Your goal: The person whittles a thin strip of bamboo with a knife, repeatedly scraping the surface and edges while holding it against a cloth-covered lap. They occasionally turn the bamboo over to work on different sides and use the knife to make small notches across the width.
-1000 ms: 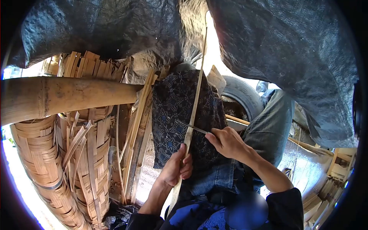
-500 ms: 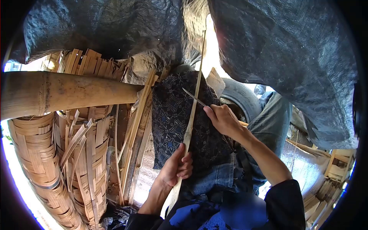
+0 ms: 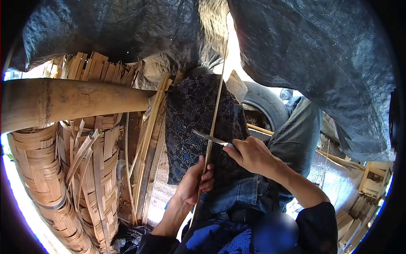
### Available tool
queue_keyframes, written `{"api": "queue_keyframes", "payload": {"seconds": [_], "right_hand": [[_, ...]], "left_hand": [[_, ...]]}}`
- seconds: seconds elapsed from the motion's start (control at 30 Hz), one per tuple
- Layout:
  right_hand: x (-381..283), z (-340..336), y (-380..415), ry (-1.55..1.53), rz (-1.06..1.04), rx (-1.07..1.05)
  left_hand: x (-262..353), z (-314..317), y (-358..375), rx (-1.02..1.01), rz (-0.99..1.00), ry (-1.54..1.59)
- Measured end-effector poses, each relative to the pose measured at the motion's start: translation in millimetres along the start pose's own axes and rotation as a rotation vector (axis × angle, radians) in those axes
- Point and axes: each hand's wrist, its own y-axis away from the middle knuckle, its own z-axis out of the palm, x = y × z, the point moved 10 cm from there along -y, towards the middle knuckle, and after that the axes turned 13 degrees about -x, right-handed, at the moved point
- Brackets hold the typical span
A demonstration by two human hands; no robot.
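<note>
A long, thin bamboo strip (image 3: 217,103) runs from my lap up toward the bright gap in the sheeting. My left hand (image 3: 194,179) is closed around its lower part, thumb pointing up along it. In my right hand (image 3: 250,153) is a knife (image 3: 210,138), gripped by its handle, with the blade pointing left and lying across the strip a little above my left thumb. Beneath both lies a dark patterned cloth (image 3: 182,122), spread over my legs.
At the left, a thick bamboo pole (image 3: 84,100) juts in above woven bamboo rolls (image 3: 38,169). Split bamboo slats (image 3: 149,148) lean beside the cloth. A tyre (image 3: 268,103) stands beyond my right knee. Dark plastic sheeting (image 3: 313,46) hangs overhead.
My right hand has drawn the knife down along the strip toward my left hand. The strip has turned in my left hand and now shows a narrower side.
</note>
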Motion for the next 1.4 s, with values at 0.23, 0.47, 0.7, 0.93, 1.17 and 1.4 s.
{"api": "queue_keyframes", "payload": {"seconds": [0.23, 0.47, 0.7, 0.93, 1.17, 1.4], "right_hand": [[-3.5, -9.3, 5.4, -0.013, -0.029, 0.014], [-4.9, -10.6, -1.3, -0.021, -0.027, 0.025], [4.3, 2.9, -1.0, -0.028, -0.001, 0.011], [8.9, 3.0, -8.5, 0.074, -0.021, 0.020], [17.1, -41.1, -23.8, 0.123, -0.153, 0.218], [15.2, -5.9, 4.1, -0.120, 0.135, -0.155]], "left_hand": [[4.2, 0.1, 8.2, 0.127, 0.027, -0.004], [19.7, -6.5, 13.8, 0.232, 0.127, -0.221], [22.8, -14.1, 16.5, 0.422, 0.167, -0.399], [22.3, -16.2, 18.3, 0.487, 0.187, -0.433], [19.3, -9.9, 16.8, 0.464, 0.180, -0.399], [21.3, -9.0, 14.4, 0.441, 0.172, -0.423]]}}
